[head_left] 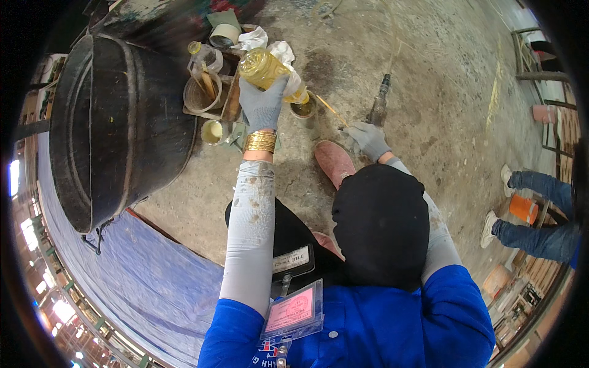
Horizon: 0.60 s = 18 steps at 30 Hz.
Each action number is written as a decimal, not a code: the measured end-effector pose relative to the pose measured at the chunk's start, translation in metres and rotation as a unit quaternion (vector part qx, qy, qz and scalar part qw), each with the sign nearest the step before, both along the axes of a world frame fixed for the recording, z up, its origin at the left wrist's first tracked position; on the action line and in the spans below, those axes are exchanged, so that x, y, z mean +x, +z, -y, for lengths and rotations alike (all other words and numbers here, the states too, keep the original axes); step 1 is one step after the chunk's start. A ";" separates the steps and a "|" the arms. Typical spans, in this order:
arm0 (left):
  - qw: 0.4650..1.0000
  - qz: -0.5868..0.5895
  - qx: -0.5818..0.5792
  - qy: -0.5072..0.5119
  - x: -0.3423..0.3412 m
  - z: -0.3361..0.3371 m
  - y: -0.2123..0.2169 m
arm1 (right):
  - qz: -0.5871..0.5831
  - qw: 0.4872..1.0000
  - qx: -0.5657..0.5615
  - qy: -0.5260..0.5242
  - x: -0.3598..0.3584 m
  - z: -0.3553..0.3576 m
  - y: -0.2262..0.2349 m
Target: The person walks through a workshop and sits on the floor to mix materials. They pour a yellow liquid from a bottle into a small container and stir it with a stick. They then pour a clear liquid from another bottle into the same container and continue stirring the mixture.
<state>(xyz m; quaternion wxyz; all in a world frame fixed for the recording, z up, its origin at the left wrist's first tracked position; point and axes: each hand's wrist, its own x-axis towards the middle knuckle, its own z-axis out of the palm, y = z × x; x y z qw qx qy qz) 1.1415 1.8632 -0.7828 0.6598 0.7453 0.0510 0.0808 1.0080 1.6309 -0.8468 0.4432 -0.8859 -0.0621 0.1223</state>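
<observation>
My left hand (262,103), in a grey glove, is wrapped round a clear plastic bottle (261,66) of yellowish liquid. The bottle lies tilted, its neck down to the right at the rim of a small cup (311,115) with dark contents. Whether liquid is flowing cannot be made out. My right hand (367,138), gloved too, pinches a thin wooden stick (331,109) whose far end reaches toward the cup. Close beyond that hand, a dark cylindrical tool (381,98) lies on the floor.
Left of the cup stand a tub (192,98) with wooden-handled tools, another bottle (208,58) and a can (213,132) of pale yellow stuff. A large black vessel (123,122) fills the left side. At far right are another person's legs (534,239) and an orange bucket (523,209).
</observation>
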 end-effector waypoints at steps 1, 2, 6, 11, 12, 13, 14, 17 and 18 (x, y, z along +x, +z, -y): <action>0.999 0.005 -0.037 0.007 -0.001 0.001 0.000 | 0.039 0.999 -0.015 0.025 0.000 0.001 0.000; 0.997 0.010 -0.073 0.014 -0.002 0.001 -0.002 | 0.057 0.997 -0.022 0.038 0.000 0.001 0.000; 0.981 -0.014 -0.164 0.104 -0.007 -0.006 -0.012 | 0.130 0.989 -0.044 0.056 0.000 0.002 -0.003; 0.931 -0.140 -0.277 0.193 -0.024 -0.023 -0.020 | 0.151 0.986 0.058 0.033 0.004 -0.003 -0.005; 0.925 -0.150 -0.294 0.189 -0.027 -0.025 -0.021 | 0.123 0.987 0.100 0.016 0.005 -0.005 -0.003; 0.918 -0.160 -0.312 0.184 -0.028 -0.029 -0.020 | 0.103 0.986 0.131 -0.004 0.005 -0.008 -0.001; 0.911 -0.170 -0.330 0.179 -0.030 -0.030 -0.019 | 0.068 0.985 0.158 -0.021 0.006 -0.010 0.001; 0.895 -0.177 -0.364 0.185 -0.039 -0.025 -0.017 | -0.066 0.970 0.224 -0.074 0.007 -0.012 0.007; 0.888 -0.183 -0.380 0.182 -0.040 -0.023 -0.018 | -0.043 0.972 0.217 -0.073 0.008 -0.012 0.008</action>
